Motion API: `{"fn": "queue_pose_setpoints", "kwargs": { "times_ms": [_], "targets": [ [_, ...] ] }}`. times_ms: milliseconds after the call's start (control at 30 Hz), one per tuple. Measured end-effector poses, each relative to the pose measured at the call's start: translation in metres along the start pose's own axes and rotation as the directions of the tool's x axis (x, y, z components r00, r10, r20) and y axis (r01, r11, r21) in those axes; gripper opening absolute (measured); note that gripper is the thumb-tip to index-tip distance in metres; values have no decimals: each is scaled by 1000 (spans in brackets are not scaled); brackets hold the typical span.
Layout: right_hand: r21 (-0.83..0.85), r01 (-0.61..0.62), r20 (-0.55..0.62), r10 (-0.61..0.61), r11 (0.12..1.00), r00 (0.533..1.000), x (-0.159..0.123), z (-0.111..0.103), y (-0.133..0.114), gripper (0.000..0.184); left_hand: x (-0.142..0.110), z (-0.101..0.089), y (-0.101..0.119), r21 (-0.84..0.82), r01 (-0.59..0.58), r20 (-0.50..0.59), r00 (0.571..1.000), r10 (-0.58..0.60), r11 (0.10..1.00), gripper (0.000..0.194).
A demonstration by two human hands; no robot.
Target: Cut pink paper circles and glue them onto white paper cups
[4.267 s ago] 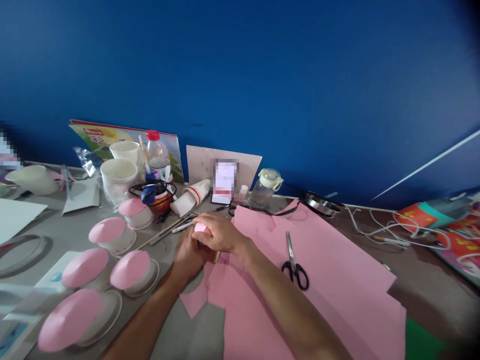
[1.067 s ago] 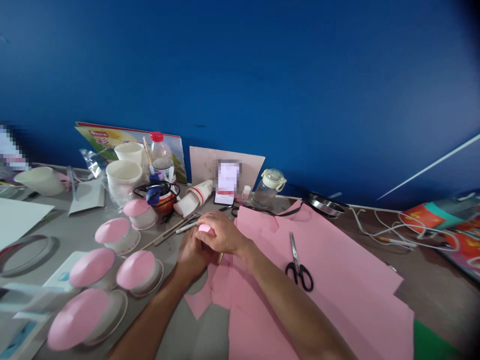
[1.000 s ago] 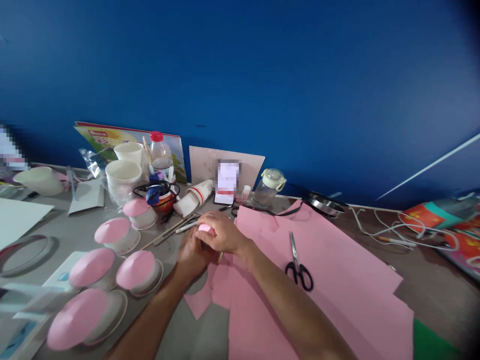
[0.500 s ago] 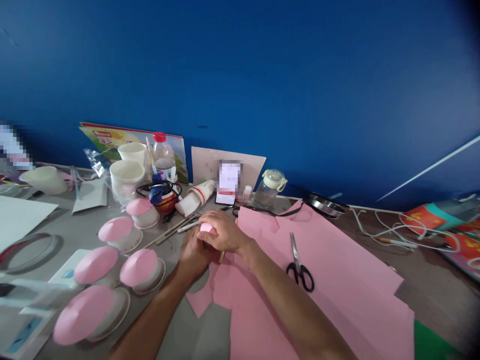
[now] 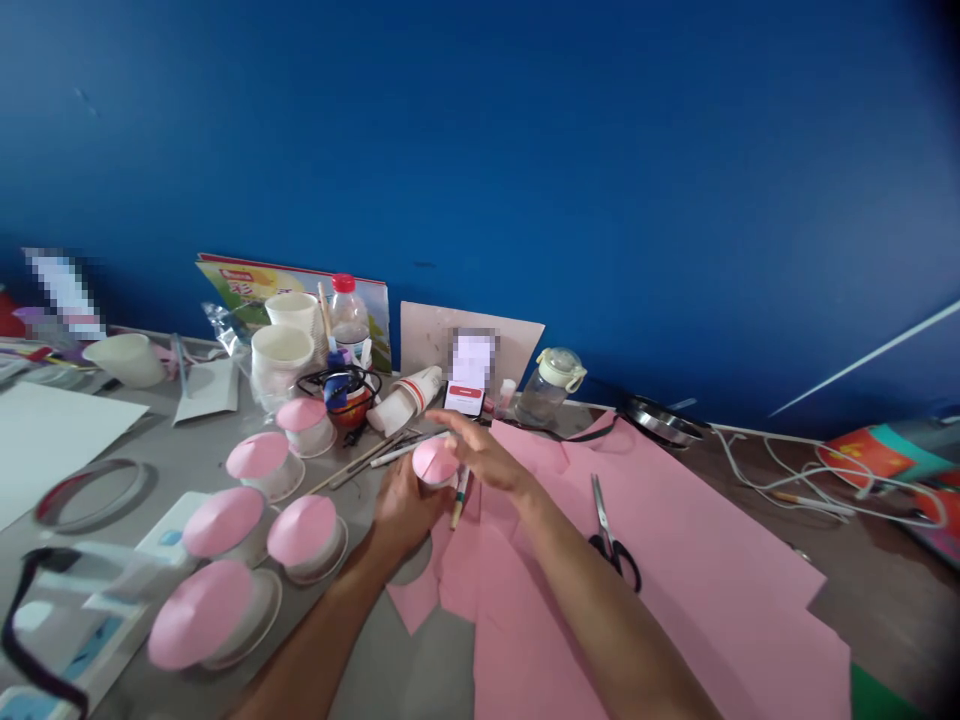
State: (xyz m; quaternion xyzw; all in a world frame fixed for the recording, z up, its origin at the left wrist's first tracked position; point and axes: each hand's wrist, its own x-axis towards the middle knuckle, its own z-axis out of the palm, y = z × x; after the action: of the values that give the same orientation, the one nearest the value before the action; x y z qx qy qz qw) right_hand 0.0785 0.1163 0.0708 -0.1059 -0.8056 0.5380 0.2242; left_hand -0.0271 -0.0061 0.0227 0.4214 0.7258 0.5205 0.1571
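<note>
A paper cup topped with a pink paper cone (image 5: 435,458) is upright in my left hand (image 5: 403,505), whose fingers wrap round its side. My right hand (image 5: 487,456) is at the cup's right, fingers stretched out and apart; a fingertip may touch the cone's edge. Below that hand shows a slim stick (image 5: 457,502) with a dark band and a tan end. Pink paper scraps (image 5: 415,602) lie under my wrists. Scissors with black handles (image 5: 615,550) rest, blades slightly apart, on large pink sheets (image 5: 697,600) to the right.
Several cone-topped cups (image 5: 202,612) stand at the left. Behind them are stacked white cups (image 5: 281,360), a red-capped bottle (image 5: 347,318) and a lit phone (image 5: 471,370). A clear jar (image 5: 546,388), a steel pan (image 5: 664,422) and white cables (image 5: 795,470) line the wall side.
My right hand has lifted off the top of the cone and opened, uncovering the pink cone. My left hand still holds the cup. The view has shifted slightly left.
</note>
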Motion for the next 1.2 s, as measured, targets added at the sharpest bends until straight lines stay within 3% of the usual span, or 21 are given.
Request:
{"fn": "queue_pose_setpoints", "kwargs": {
  "times_ms": [100, 200, 333, 567, 767, 933, 1100, 1200],
  "targets": [
    [142, -50, 40, 44, 989, 998, -2, -14, 4, 71, 0, -1, 1, -29, 50, 12, 999, -50, 998, 43],
    [139, -132, 123, 115, 982, 986, -2, -16, 10, 85, 0, -2, 1, -68, 69, -29, 997, -72, 995, 45],
    [119, -132, 226, 103, 984, 969, 0, -5, 12, 78, 0, -1, -1, -62, 15, -123, 992, -23, 998, 42],
    [8, -117, 92, 116, 993, 989, 2, 7, 13, 67, 0, 3, -8, -79, -21, -90, 996, 14, 997, 47],
    [48, -71, -79, 75, 996, 994, 2, -8, 18, 54, 0, 5, -12, 3, -79, -111, 991, 78, 997, 54],
    [-1, 10, -224, -10, 1000, 975, 6, -15, 12, 50, 1, 4, -15, 93, -128, -58, 989, 134, 987, 43],
    [-171, 29, -163, -57, 985, 985, 18, 8, -18, 48, -2, 8, -23, 135, -161, -7, 987, 163, 978, 39],
    [-247, 53, -64, -71, 968, 995, 26, 31, -34, 48, -4, 15, -35, 154, -130, 6, 991, 131, 979, 16]
  ]
}}
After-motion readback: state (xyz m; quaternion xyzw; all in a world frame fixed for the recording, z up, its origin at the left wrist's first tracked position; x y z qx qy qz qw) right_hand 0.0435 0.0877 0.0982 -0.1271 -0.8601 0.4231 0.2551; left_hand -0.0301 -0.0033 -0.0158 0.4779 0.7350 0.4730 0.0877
